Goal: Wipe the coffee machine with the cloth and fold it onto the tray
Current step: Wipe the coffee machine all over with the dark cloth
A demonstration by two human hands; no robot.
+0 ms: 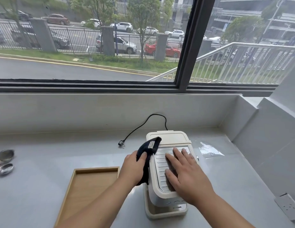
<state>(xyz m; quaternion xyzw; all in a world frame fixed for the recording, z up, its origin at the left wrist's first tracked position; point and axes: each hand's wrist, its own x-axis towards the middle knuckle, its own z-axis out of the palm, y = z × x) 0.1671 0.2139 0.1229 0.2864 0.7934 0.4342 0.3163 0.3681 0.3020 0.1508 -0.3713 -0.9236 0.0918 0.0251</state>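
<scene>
A cream coffee machine [168, 140] stands on the grey counter, right of centre. My left hand [134, 168] grips a dark cloth [149, 148] and holds it against the machine's left side; the cloth's upper corner laps onto the top. My right hand [184, 173] lies flat with straight fingers on the ribbed top plate. A wooden tray [72, 183] with nothing in it sits on the counter to the left of the machine, under my left forearm.
The machine's black power cord [143, 124] trails back and left, its plug [121, 143] lying unplugged on the counter. Metal strainers [5, 162] sit at the far left edge. A wall socket [286, 206] is at the lower right. A window ledge runs behind.
</scene>
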